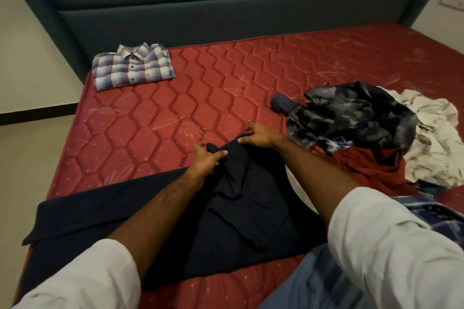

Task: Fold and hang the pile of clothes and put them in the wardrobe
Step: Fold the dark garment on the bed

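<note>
A dark navy garment (238,221) lies spread on the red mattress (200,78) in front of me, one part stretching out to the left. My left hand (207,158) pinches its bunched top edge on the left side. My right hand (258,137) grips the same top edge a little farther right. A folded purple-and-white checked shirt (133,68) rests at the far left of the mattress. At the right lies a pile of unfolded clothes (364,120): a dark grey patterned piece, a cream one (437,138) and a dark red one (369,168).
A dark padded headboard (226,7) runs along the far side of the bed. Pale floor (30,153) shows left of the mattress. A blue checked cloth (431,213) and my jeans-clad leg (313,283) are at the lower right.
</note>
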{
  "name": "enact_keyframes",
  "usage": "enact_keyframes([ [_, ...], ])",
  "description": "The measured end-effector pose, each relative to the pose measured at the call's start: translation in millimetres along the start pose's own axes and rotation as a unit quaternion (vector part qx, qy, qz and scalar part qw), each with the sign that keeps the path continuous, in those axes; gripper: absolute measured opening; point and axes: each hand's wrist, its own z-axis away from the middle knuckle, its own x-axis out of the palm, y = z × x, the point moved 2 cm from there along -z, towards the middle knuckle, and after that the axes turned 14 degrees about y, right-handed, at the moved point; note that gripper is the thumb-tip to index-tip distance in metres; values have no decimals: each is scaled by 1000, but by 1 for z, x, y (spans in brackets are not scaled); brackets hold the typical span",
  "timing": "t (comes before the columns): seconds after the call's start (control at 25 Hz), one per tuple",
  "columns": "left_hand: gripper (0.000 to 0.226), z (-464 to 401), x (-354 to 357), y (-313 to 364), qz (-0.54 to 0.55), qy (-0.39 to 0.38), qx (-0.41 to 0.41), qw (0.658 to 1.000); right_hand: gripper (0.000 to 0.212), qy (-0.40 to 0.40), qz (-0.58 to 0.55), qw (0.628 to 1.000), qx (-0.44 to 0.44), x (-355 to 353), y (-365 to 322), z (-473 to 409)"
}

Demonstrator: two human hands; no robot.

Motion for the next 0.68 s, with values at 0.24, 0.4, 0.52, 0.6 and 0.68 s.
enact_keyframes([
  [0.24,64,-3,11,-4,119,-41,75,989,36,10,-239,971,-16,-28,19,23],
  [0.4,53,10,18,9,29,-138,210,968,46,-84,-164,983,-11,-45,36,60],
  [0.52,56,30,27,17,-35,-212,329,920,79,-121,-143,982,-19,-51,36,79],
  [0.6,65,42,31,23,-91,-244,426,866,89,-124,-107,982,-98,-52,28,83],
  [0.68,67,53,35,24,-113,-240,467,844,74,-112,4,977,-184,-52,20,84],
])
